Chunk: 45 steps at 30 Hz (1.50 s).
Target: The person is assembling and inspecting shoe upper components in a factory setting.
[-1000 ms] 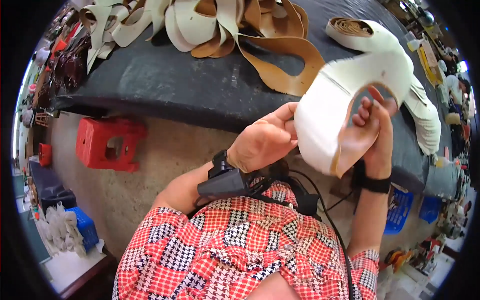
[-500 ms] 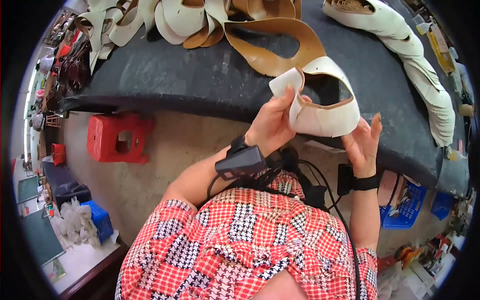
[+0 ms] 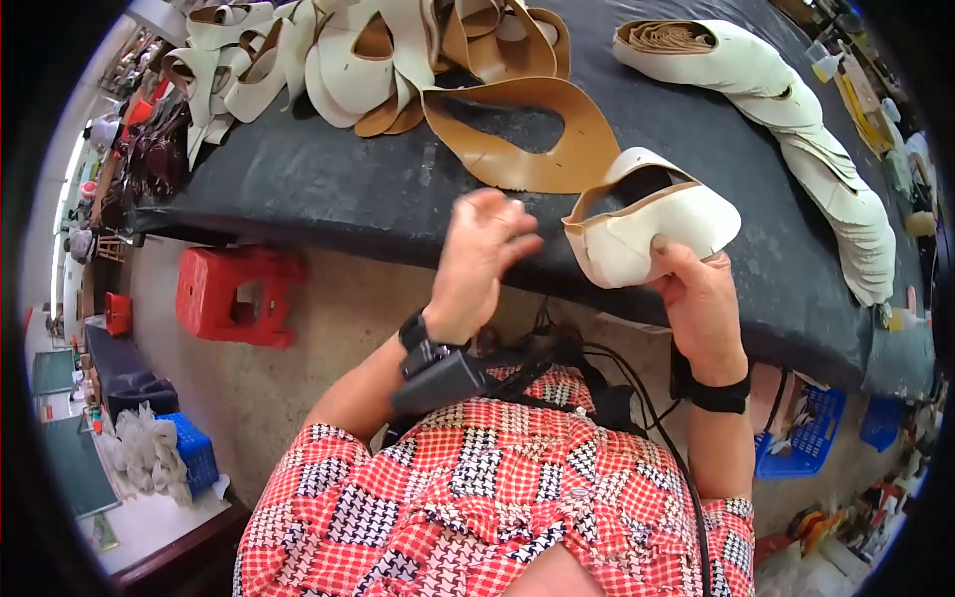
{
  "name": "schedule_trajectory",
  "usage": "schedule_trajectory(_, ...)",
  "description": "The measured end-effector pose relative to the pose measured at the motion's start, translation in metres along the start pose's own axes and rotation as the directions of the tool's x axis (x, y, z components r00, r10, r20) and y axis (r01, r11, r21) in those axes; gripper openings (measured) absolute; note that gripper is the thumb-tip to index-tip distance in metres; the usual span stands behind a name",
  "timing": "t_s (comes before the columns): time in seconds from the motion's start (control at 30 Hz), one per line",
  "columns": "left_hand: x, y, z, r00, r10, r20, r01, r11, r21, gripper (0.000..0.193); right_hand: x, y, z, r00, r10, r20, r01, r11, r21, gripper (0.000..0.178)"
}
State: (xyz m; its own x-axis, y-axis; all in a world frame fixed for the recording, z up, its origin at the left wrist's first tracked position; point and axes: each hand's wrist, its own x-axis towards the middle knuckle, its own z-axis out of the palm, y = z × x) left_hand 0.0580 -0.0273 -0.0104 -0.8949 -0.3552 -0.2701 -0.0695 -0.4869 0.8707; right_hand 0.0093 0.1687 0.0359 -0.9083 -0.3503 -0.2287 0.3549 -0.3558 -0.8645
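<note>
A white leather shoe upper (image 3: pixel 652 234), bent into a closed loop with a tan inner side, is gripped by my right hand (image 3: pixel 699 298), the thumb lying on its outer face. My left hand (image 3: pixel 479 264) is off the upper, to its left and over the near edge of the table, fingers loosely spread with nothing in them. Just beyond the upper lies a flat cut piece (image 3: pixel 587 124) with its tan side up and a large oval opening. Part of my right fingers is hidden behind the upper.
A dark-covered table (image 3: pixel 328 194) spans the view. White and tan pieces (image 3: pixel 353 75) pile up at the back left; an overlapping row of white uppers (image 3: pixel 811 149) curves along the right. On the floor are a red stool (image 3: pixel 239 294) and a blue basket (image 3: pixel 808 433).
My left hand has let go of the upper and moved left. My right hand has closed on it and turned it, so the strip's ends now meet in a loop.
</note>
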Motion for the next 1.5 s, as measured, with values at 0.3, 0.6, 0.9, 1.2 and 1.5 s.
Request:
schedule_trajectory(0.3,-0.024,0.028,0.030,0.503,0.606,0.616,-0.806,0.073,0.587,0.018,0.014,0.005,0.015,0.977,0.171,0.130,-0.155,0.980,-0.124,0.018)
schedule_trajectory(0.6,-0.021,0.026,0.005,0.439,0.362,0.822,-0.800,-0.258,0.541,0.026,0.010,0.008,0.030,0.967,0.201,0.159,-0.142,0.936,-0.323,0.021)
schedule_trajectory(0.9,-0.020,0.014,0.003,0.252,0.156,0.955,-0.814,-0.500,0.297,0.023,0.004,0.016,0.036,0.978,0.206,0.033,-0.159,0.838,-0.522,0.022)
schedule_trajectory(1.2,-0.018,0.023,0.003,0.409,0.672,0.617,-0.834,0.002,0.551,0.010,0.000,0.002,0.006,0.985,0.156,0.072,-0.119,0.922,-0.368,0.020)
schedule_trajectory(1.5,-0.038,0.026,0.002,0.943,0.290,0.160,-0.313,0.938,0.147,0.013,0.017,-0.002,-0.038,0.994,0.092,0.066,-0.096,0.993,0.064,0.025)
